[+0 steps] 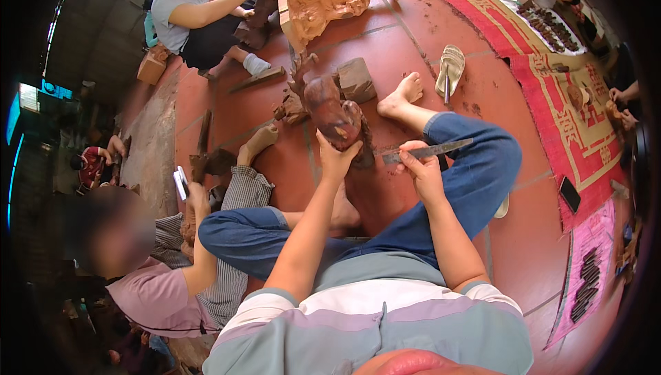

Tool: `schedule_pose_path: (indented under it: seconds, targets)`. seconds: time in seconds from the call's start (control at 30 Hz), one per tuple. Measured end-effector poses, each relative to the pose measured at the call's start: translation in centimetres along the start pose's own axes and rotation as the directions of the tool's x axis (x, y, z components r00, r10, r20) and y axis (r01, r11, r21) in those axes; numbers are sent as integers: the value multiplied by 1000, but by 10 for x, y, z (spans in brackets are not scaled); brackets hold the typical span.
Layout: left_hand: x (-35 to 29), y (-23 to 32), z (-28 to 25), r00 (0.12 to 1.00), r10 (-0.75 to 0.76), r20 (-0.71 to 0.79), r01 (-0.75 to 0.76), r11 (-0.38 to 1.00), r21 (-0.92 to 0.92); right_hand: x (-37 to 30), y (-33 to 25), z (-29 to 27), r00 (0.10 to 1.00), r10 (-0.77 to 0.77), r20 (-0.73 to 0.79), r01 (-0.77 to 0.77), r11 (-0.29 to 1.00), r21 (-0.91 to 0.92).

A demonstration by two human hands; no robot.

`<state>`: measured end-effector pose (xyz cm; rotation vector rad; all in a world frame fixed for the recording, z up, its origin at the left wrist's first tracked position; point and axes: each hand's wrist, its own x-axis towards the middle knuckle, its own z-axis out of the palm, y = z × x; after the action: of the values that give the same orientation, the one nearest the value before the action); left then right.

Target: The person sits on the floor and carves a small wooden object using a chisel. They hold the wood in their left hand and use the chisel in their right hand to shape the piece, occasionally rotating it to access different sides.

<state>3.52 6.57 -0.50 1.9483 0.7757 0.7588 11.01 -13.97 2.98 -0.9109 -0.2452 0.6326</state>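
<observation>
A dark reddish-brown wood carving (329,108) stands on the floor between my legs, its thin branching top pointing away from me. My left hand (336,158) is closed around its near end, thumb to the right side. In my right hand (421,168) is a flat metal file (447,148), gripped between thumb and fingers and slanting up to the right. The file's left end is close to the carving's lower right side; whether it touches, I cannot tell. A squared wooden block (355,80) lies just behind the carving.
A large light-brown carved statue (330,10) lies beyond. Co-workers sit at the left (162,292) and far left (200,20). A sandal (451,68), a phone (570,194), a red patterned mat (544,92) and a pink cloth (599,237) bearing several tools are to the right.
</observation>
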Motion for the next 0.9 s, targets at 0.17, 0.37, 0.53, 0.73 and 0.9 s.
schedule_pose_path:
  seconds: [0.17, 0.37, 0.53, 0.73, 0.9]
  targets:
    - [-1, 3, -11, 997, 67, 34, -75, 927, 366, -26, -16, 5, 983, -165, 75, 168, 985, -34]
    - [6, 28, -41, 971, -16, 239, 91, 946, -310, -41, -17, 2, 943, -328, 47, 331, 935, -125]
    - [23, 93, -82, 984, 180, 7, -171, 945, -280, -42, -18, -1, 936, -351, 36, 352, 919, -175]
    - [73, 151, -97, 740, 653, 162, -670, 692, 268, -37, -7, -13, 982, -180, -66, 176, 983, -54]
    - [86, 156, -78, 725, 596, 346, -688, 604, 402, -32, 4, -14, 942, -303, -144, 292, 952, -89]
